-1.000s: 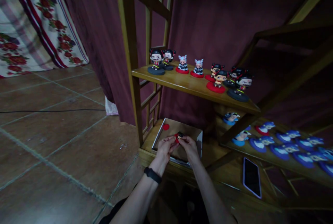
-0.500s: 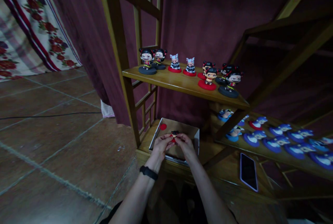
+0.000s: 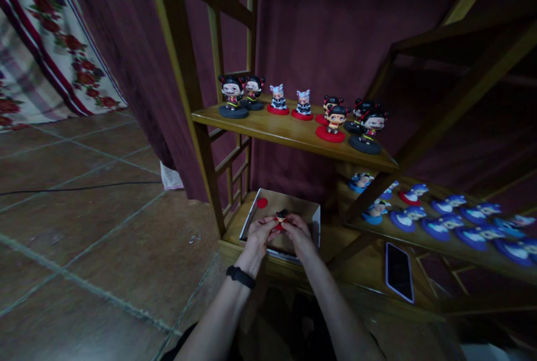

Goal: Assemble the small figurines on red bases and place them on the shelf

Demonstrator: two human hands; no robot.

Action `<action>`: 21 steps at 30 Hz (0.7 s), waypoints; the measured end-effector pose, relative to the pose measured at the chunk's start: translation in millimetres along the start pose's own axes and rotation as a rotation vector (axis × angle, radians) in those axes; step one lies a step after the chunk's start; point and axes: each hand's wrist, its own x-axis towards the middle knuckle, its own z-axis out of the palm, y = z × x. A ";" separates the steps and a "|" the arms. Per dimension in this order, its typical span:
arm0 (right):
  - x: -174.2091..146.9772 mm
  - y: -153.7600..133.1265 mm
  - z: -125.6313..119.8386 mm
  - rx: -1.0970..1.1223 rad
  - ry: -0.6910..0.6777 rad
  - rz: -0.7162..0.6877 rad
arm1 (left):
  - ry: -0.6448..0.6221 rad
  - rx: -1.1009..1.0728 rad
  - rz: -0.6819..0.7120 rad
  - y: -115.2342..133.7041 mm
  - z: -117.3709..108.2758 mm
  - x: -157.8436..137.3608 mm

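Note:
Over a shallow cardboard box (image 3: 289,202), both hands meet around a small black-haired figurine (image 3: 281,216) with red at its lower part. My left hand (image 3: 260,233) is closed on its left side, fingers pinching near the red base. From the other side my right hand (image 3: 296,232) grips it too, its thumb close to the left one. The fingers hide much of the figurine's lower half. A loose red disc (image 3: 262,203) lies in the box's far left corner. A black band (image 3: 240,277) circles my left wrist.
Above the box, a wooden shelf (image 3: 268,130) carries several figurines on dark and red bases. Blue-based figurines (image 3: 440,229) line a lower shelf to the right. A phone (image 3: 399,271) lies at the lower right. A wooden post (image 3: 210,176) rises left of the box.
The view has shifted slightly, so the shelf and its figurines sit a little further left. Both hands keep their hold on the figurine, nearly unmoved.

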 end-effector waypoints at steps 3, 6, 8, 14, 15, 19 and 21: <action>-0.7 1.4 -0.3 0.048 0.003 0.015 | -0.022 -0.029 -0.042 -0.2 -2.2 1.7; -2.2 0.2 -0.5 0.102 -0.031 0.005 | -0.090 -0.066 -0.090 2.7 -4.8 1.7; -3.2 -1.6 -0.6 0.126 -0.040 0.005 | -0.113 -0.083 -0.098 4.7 -5.9 0.7; -4.0 -8.4 0.9 0.092 -0.068 -0.036 | -0.167 -0.113 -0.071 8.3 -7.6 -2.7; -3.8 -9.6 1.3 0.070 -0.074 -0.052 | -0.183 -0.109 -0.064 9.2 -7.8 -3.1; -3.2 -15.5 1.9 -0.006 -0.106 -0.126 | -0.229 -0.089 0.001 14.6 -6.8 -5.8; -3.8 -19.5 1.7 -0.030 -0.130 -0.158 | -0.262 -0.070 0.054 17.9 -5.1 -8.1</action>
